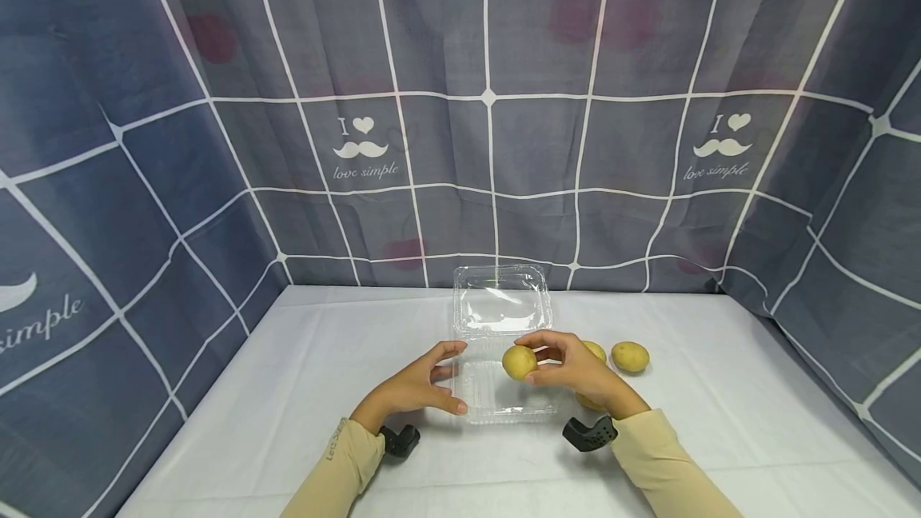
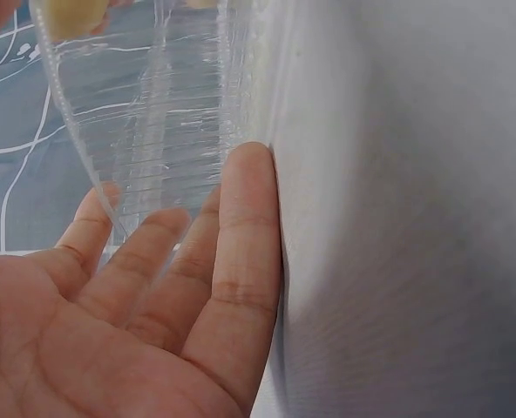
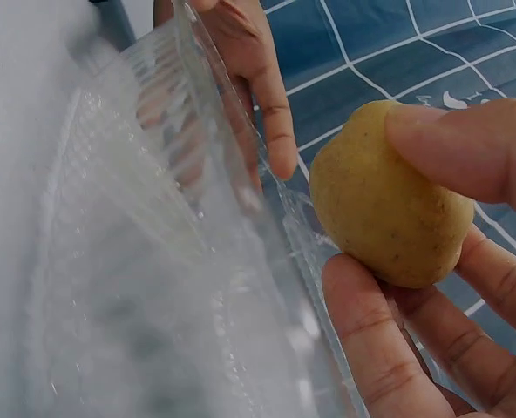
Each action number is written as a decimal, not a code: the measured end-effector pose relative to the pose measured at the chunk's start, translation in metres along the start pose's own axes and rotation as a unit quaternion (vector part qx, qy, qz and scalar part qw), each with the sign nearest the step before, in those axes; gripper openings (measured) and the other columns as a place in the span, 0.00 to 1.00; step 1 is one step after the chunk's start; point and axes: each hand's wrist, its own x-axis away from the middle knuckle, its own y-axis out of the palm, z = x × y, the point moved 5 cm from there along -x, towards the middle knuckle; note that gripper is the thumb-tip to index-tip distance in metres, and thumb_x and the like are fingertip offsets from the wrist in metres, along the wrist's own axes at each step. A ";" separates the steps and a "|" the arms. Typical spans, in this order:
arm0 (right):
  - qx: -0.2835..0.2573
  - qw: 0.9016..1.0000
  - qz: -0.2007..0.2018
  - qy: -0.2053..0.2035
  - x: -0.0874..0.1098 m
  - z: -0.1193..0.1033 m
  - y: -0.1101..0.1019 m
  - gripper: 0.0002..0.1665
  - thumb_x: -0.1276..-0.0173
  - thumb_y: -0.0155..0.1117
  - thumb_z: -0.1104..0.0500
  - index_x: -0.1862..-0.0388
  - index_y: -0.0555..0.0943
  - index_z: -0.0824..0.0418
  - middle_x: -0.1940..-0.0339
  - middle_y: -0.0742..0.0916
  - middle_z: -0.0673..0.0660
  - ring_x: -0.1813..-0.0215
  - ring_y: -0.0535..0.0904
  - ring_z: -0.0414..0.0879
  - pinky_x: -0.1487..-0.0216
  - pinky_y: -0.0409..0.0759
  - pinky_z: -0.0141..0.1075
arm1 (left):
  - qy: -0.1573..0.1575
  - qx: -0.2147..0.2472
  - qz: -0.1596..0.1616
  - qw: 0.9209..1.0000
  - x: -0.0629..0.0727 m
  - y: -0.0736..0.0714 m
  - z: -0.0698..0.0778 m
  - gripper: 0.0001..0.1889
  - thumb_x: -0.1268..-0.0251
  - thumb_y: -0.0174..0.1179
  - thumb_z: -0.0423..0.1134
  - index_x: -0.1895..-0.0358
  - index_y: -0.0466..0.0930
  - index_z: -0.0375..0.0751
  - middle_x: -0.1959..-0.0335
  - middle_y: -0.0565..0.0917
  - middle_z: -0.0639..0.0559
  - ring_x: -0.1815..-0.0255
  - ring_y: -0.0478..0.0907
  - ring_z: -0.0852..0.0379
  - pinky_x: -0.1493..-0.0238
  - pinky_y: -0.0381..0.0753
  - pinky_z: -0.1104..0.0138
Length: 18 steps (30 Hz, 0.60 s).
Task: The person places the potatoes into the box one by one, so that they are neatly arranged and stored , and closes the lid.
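Nearest, two beige sleeves (image 1: pixel 327 470) reach in over a counter (image 1: pixel 460 482) draped in white cloth. The left hand (image 1: pixel 420 386), fingers spread, stands at the left side of a clear plastic clamshell container (image 1: pixel 484 390); whether it presses the wall is unclear. The right hand (image 1: pixel 579 366) pinches a small yellow potato (image 1: pixel 519 362) between thumb and fingertips, above the container's open base. Good handling here likely means a light, sure pinch, the potato kept off the thin rim and lowered softly, while the left hand steadies the flimsy wall without squeezing. Another potato (image 1: pixel 630 357) lies to the right; more show partly behind the right hand. Beyond, the container's raised lid (image 1: pixel 501 310) stands before a blue-grey checked curtain (image 1: pixel 446 46).
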 end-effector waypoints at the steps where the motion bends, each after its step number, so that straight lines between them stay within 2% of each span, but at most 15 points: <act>1: -0.002 1.000 -0.001 0.001 -0.001 0.001 0.001 0.35 0.36 0.78 0.68 0.33 0.77 0.79 0.37 0.85 0.64 0.43 0.82 0.47 0.44 0.84 0.32 | 0.000 0.001 0.000 1.000 0.000 0.000 0.000 0.54 0.40 0.80 0.32 0.16 0.53 0.31 0.13 0.55 0.34 0.16 0.58 0.28 0.24 0.75 0.45; 9: 0.007 1.000 -0.006 -0.001 -0.007 0.005 0.008 0.35 0.36 0.78 0.68 0.32 0.78 0.78 0.35 0.84 0.69 0.42 0.82 0.48 0.42 0.85 0.33 | -0.004 0.000 0.001 1.000 0.001 0.000 0.001 0.54 0.40 0.80 0.33 0.16 0.54 0.32 0.13 0.54 0.35 0.16 0.57 0.28 0.24 0.75 0.46; 18: 0.011 1.000 -0.009 0.004 -0.008 0.004 0.016 0.34 0.36 0.78 0.68 0.33 0.79 0.78 0.36 0.84 0.69 0.42 0.82 0.50 0.41 0.85 0.33 | -0.005 -0.001 -0.002 1.000 0.001 0.001 0.002 0.54 0.40 0.80 0.33 0.15 0.52 0.31 0.13 0.54 0.34 0.15 0.56 0.28 0.24 0.75 0.46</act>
